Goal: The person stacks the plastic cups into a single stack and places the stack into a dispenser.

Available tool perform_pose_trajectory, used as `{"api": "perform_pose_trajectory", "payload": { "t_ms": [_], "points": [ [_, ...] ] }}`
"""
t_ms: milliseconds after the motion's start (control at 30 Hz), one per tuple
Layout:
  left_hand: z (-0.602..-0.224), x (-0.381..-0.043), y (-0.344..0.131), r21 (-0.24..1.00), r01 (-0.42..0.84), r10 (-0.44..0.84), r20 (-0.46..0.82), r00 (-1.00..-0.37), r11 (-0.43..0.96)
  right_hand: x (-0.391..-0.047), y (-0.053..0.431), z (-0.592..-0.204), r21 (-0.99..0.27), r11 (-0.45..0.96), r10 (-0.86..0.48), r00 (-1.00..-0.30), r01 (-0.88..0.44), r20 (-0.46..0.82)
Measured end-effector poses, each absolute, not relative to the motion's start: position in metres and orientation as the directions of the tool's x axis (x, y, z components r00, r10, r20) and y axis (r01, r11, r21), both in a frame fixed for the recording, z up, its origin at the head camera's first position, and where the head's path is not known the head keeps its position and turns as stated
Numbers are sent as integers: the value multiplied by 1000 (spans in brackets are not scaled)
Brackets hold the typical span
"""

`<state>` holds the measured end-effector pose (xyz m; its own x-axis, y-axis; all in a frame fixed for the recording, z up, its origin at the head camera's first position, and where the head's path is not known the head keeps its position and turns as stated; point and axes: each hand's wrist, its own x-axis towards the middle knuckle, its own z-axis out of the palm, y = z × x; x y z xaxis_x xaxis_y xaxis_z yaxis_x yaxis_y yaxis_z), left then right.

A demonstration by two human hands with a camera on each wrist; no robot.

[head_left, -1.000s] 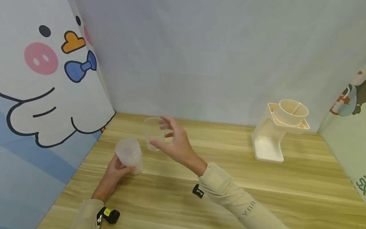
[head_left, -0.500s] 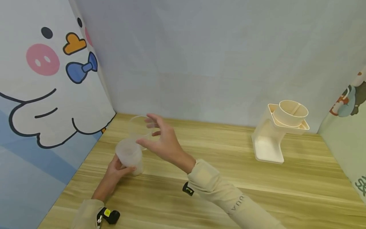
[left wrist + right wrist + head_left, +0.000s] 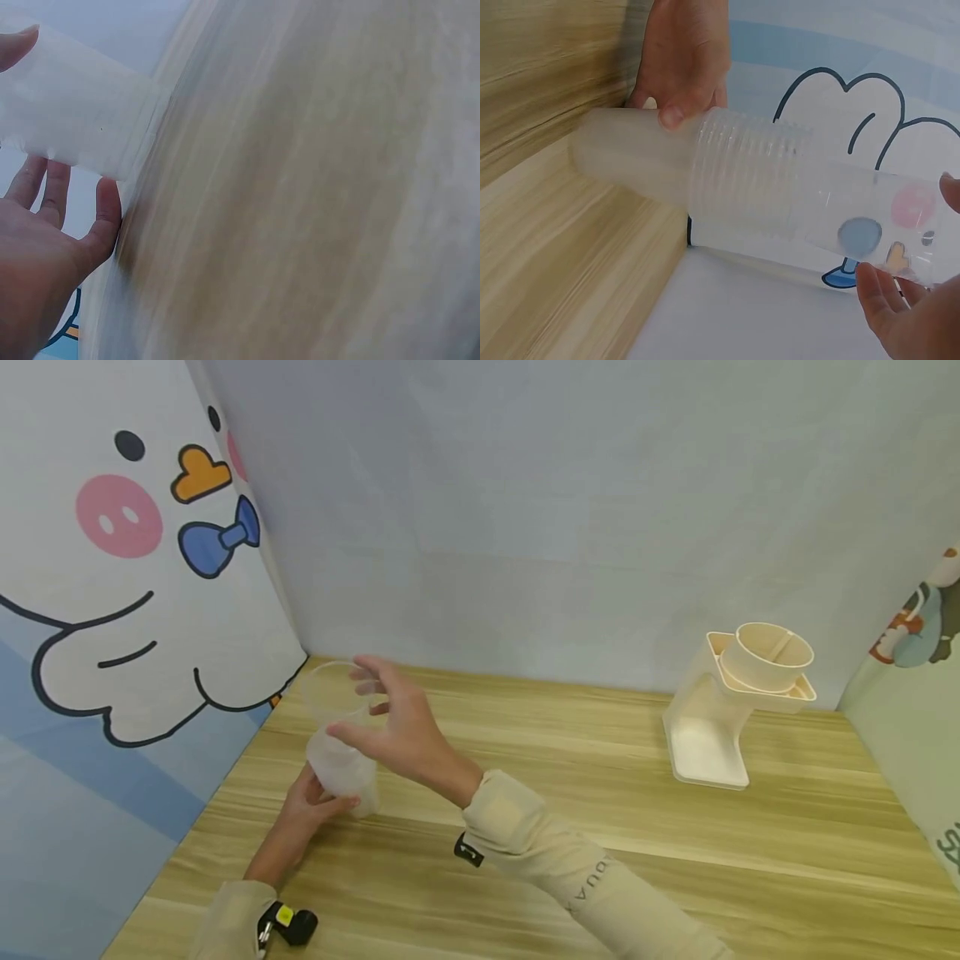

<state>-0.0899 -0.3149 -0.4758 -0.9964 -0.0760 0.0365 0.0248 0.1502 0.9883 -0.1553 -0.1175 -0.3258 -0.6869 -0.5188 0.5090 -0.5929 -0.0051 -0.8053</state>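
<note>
A stack of translucent plastic cups stands on the table, slightly tilted. My left hand grips it low on the near side, the thumb across the front. In the left wrist view, the fingers of that hand lie along the stack's other side. Above the stack's mouth, my right hand holds one clear plastic cup between thumb and fingers. From the right wrist view, the base of this clear cup meets or enters the top of the ribbed stack; how deep is hard to tell.
A cream-coloured stand with a round open top is at the back right of the wooden table. A grey backdrop rises behind the table. A cartoon-printed cloth borders the left side.
My right hand has carried the single cup leftward, from beside the stack to over its mouth. The left hand keeps its grip, and the stack has stayed in place.
</note>
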Motion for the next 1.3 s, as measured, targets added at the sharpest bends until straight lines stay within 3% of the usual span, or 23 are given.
{"api": "perform_pose_trajectory", "payload": {
  "t_ms": [467, 700, 1067, 1300],
  "points": [
    [-473, -89, -316, 989, 37, -33, 42, -999, 144, -152, -125, -354, -733, 179, -635, -646, -657, 424],
    [-470, -89, -318, 985, 17, -9, 19, -1000, 171, -147, -127, -371, -717, 243, -636, -665, -653, 390],
    [-459, -86, -311, 977, 71, 17, 69, -997, 200, -144, -120, -401, -798, 154, -573, -710, -583, 409],
    [-453, -80, -311, 985, 159, -24, 160, -987, 65, -144, -119, -408, -830, 112, -553, -728, -546, 405]
  ]
}}
